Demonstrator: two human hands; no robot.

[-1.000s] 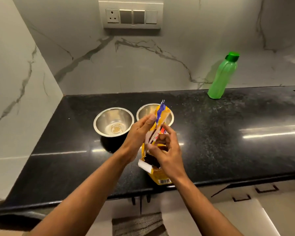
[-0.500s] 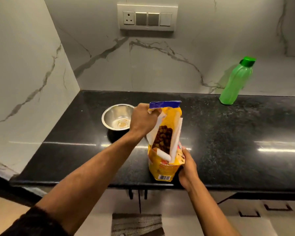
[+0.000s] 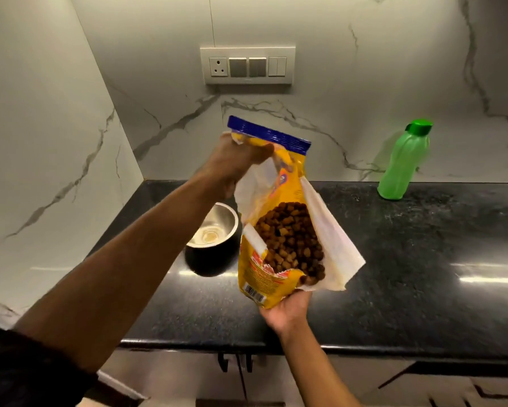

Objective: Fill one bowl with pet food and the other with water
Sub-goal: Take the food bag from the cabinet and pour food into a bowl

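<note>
I hold a yellow pet food bag (image 3: pixel 260 271) with a blue top edge up above the counter. Its side is torn wide and brown kibble (image 3: pixel 292 239) shows inside. My left hand (image 3: pixel 235 160) grips the bag's top corner. My right hand (image 3: pixel 288 311) supports its bottom from below. One steel bowl (image 3: pixel 217 227) stands on the black counter just left of the bag, partly covered by my left forearm. The second bowl is hidden behind the bag. A green water bottle (image 3: pixel 402 163) with its cap on stands at the back right against the wall.
The black granite counter (image 3: pixel 408 259) runs rightward from a marble-walled corner on the left. A switch panel (image 3: pixel 246 66) is on the back wall. Cabinet fronts with handles (image 3: pixel 238 362) lie below the counter's front edge.
The bag has gone from being worked open at the counter to lifted and tilted, left hand rising with its top, right hand shifting under its base. The camera view moved closer and leftward.
</note>
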